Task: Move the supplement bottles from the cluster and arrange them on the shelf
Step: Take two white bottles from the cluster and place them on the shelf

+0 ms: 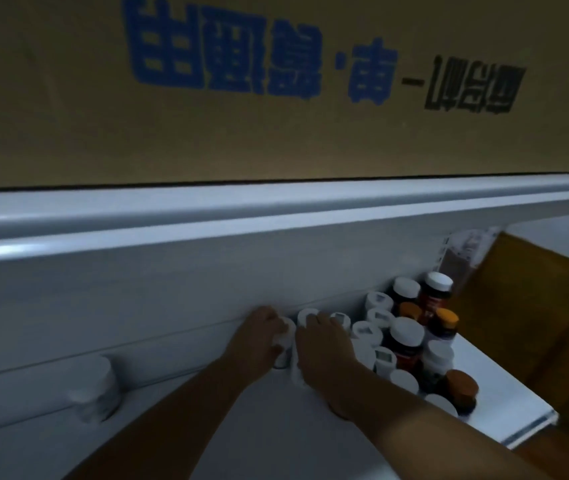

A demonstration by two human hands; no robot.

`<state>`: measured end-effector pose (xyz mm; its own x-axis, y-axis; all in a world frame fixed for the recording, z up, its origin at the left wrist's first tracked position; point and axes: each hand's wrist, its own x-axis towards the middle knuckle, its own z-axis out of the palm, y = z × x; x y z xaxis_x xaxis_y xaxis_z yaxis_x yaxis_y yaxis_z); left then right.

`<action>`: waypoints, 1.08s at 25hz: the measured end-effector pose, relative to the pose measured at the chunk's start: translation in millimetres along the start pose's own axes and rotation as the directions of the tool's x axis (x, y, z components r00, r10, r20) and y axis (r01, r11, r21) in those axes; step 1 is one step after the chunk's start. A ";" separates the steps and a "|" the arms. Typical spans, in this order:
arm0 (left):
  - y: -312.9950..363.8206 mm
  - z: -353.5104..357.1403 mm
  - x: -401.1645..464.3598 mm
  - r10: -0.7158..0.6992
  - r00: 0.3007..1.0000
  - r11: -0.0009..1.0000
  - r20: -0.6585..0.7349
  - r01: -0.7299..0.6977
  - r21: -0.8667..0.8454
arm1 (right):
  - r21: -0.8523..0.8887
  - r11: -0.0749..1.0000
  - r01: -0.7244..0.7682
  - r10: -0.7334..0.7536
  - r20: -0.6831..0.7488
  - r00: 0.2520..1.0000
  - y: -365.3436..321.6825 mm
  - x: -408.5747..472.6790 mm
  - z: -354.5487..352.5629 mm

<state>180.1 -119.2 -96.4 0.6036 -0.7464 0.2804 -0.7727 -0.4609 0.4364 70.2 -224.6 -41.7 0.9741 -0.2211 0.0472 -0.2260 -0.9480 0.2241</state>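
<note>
nearest, both forearms reach up across the bare white shelf (179, 441), which suggests bottles are being drawn off the crowded end and into this open run. the left hand (257, 336) is curled around a white bottle (285, 341), fingers wrapped on its side, at the left edge of the cluster (411, 341). the right hand (324, 344) lies just beside it, folded over the top of another white bottle (298, 370); it looks gripped, though the hand hides most of it. taking one in each hand is probably meant to halve the trips. off to the left, well apart, a lone white jar (97, 389) stands against the back wall, blurred, likely the start of the new row. further right the cluster packs the shelf's corner: white-capped bottles touching one another, dark bottles with white caps, a few orange caps. behind it leans a brown box (532, 306). above, a shelf rail (276, 209) carries a cardboard carton (276, 98) with blue print.
</note>
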 end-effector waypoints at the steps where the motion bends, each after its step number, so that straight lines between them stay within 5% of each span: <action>1: 0.8 -1.3 -1.7 -0.049 0.998 0.998 0.025 0.050 -0.029 | -0.017 1.000 0.017 -0.017 0.006 1.000 -0.2 1.2 -0.3; 5: 2.2 -25.5 -27.4 -0.188 0.977 0.946 0.097 0.207 -0.251 | -0.012 0.995 0.101 -0.101 0.008 0.995 -7.8 -1.2 -11.9; 7: 5.6 -59.1 -52.6 -0.304 0.953 0.813 0.010 0.265 -0.518 | 0.290 0.950 0.111 -0.100 -0.053 0.994 -10.3 -6.8 -22.5; 8: 6.3 -76.1 -67.6 -0.356 0.934 0.704 -0.004 0.265 -0.658 | 0.590 0.806 0.056 -0.038 -0.043 0.998 -11.8 -12.9 -29.2; 10: 2.3 -105.9 -102.2 -0.410 0.910 0.492 0.058 0.274 -0.827 | 0.983 0.094 -0.155 -0.055 0.161 0.985 -24.2 -31.0 -40.4; 11: -2.2 -119.5 -124.8 -0.426 0.900 0.433 0.091 0.291 -0.853 | 0.942 -0.232 -0.241 -0.142 0.212 0.967 -38.3 -40.6 -39.3; 13: -14.3 -138.4 -165.9 -0.462 0.880 0.316 0.112 0.282 -0.906 | 0.792 -0.528 -0.305 -0.262 0.190 0.946 -76.6 -56.6 -28.9; 17: -36.1 -157.8 -233.9 -0.504 0.845 0.216 0.176 0.321 -0.922 | 0.647 -0.651 -0.397 -0.392 0.162 0.906 -161.2 -80.8 -20.8; 22: -53.3 -180.9 -284.0 -0.470 0.859 0.218 0.203 0.336 -0.916 | 0.453 -0.772 -0.446 -0.351 0.280 0.893 -226.5 -95.1 -31.0; 27: -70.1 -196.4 -317.2 -0.471 0.858 0.169 0.204 0.314 -0.934 | 0.395 -0.835 -0.384 -0.316 0.228 0.921 -259.7 -111.5 -36.5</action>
<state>81.4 244.1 -48.0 0.8418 -0.5216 -0.1389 0.2426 0.1358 0.9606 20.4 54.7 -69.6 0.9675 0.0435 -0.2491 -0.1871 0.7860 -0.5893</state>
